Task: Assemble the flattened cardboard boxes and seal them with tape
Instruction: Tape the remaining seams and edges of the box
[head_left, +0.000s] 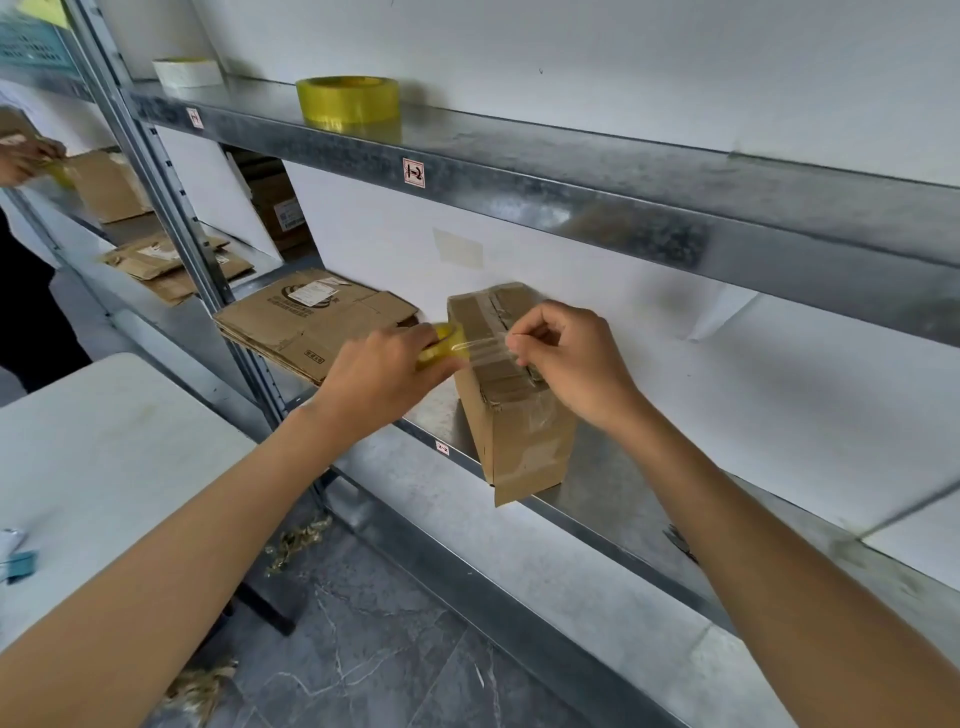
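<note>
A small assembled cardboard box stands on the middle metal shelf, its top flaps folded down with old tape on them. My left hand grips a small yellow tape roll just left of the box top. My right hand pinches the free end of a clear tape strip stretched from the roll across the box top. A stack of flattened cardboard boxes lies on the same shelf to the left.
A large yellow tape roll and a white roll sit on the upper shelf. A white table stands at lower left. Another person's hand holds a box on the far-left rack, above more flattened cardboard.
</note>
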